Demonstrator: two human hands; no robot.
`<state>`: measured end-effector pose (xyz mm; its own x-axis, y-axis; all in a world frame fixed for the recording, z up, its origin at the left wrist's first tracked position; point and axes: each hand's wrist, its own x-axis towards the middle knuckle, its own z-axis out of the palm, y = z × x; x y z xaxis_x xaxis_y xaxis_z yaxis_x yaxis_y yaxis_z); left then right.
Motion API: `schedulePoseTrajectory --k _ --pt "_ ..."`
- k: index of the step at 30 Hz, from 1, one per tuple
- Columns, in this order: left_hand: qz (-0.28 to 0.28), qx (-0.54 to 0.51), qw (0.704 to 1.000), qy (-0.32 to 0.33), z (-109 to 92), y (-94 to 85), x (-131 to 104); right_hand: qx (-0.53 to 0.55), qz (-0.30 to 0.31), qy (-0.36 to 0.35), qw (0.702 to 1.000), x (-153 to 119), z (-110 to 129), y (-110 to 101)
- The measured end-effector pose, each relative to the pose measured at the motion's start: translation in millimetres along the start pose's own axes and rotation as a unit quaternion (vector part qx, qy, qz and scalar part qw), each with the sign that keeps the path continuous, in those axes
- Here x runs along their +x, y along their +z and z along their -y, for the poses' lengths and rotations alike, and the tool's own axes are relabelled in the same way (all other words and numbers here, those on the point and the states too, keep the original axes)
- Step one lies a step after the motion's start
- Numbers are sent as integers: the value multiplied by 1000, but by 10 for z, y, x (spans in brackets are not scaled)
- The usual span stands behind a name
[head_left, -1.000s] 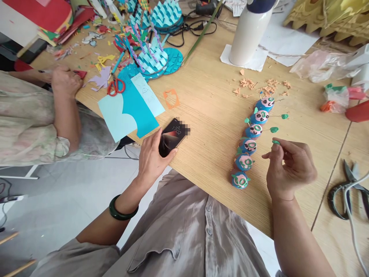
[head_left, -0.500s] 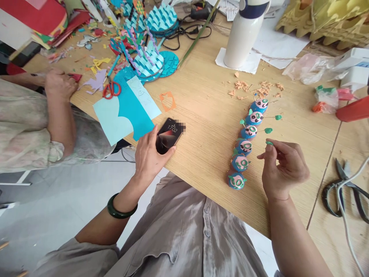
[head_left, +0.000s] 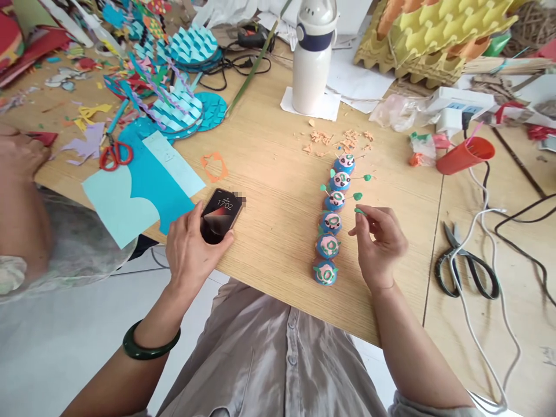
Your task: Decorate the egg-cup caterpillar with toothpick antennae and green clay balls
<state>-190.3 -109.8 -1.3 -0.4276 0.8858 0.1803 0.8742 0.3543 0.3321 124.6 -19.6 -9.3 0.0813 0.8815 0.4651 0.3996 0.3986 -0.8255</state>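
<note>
My left hand (head_left: 193,246) grips a black phone (head_left: 221,216) by its edges at the table's front edge; its lit screen reads 17:02. Fingertips of my right hand (head_left: 380,243) pinch a small green piece (head_left: 360,209), just right of a row of several blue balls with pink faces and green and black details. The nearest ball (head_left: 325,272) lies toward the front edge, the farthest (head_left: 344,163) toward the back. Green-tipped sticks (head_left: 357,197) poke out to the right of the row.
Red scissors (head_left: 115,155) lie on blue paper (head_left: 145,185) at left, near another person's hand (head_left: 21,153). Behind stand a white bottle (head_left: 310,75) and yellow egg trays (head_left: 443,35). At right are a red cup (head_left: 467,155), black scissors (head_left: 467,260) and white cables (head_left: 471,318).
The view has swung to the right, so the table things appear farther left. My left hand still holds the phone, and my right hand still pinches the green piece beside the row.
</note>
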Motion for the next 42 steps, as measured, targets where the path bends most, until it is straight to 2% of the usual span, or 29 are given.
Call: schedulePoseTrajectory --k 4,7,11,14,16,18,20,23,26,30,32,36,42 --pt "4 -40 999 10 58 -7 -5 17 10 16 1000 -5 6 3" --pt "-3 -85 995 47 -49 -43 12 29 16 37 999 -9 6 5" --pt "-46 -172 972 153 -484 -41 76 49 12 54 997 -1 7 7" --pt "-29 -244 945 215 -931 18 156 69 3 67 995 10 7 6" --pt "-12 -323 917 235 -1223 70 211 85 -4 70 994 12 0 5" --pt "34 -404 880 247 -1481 129 255 93 -9 63 994 10 -11 0" --pt "128 -473 835 250 -1690 197 281 88 -7 52 995 5 -22 -10" --pt "266 -523 789 181 -1896 310 300 77 -2 34 996 1 -32 -34" --pt "330 -548 755 143 -1982 409 327 84 -2 24 996 6 -38 -58" --pt "367 -571 728 96 -1976 485 384 92 32 31 995 20 -43 -70" --pt "353 -562 741 107 -1947 498 401 91 47 35 994 16 -39 -67" --pt "271 -509 794 195 -1894 490 381 75 43 21 996 -10 -12 -69" --pt "265 -530 781 197 -1876 467 338 73 52 4 996 -16 29 -105"
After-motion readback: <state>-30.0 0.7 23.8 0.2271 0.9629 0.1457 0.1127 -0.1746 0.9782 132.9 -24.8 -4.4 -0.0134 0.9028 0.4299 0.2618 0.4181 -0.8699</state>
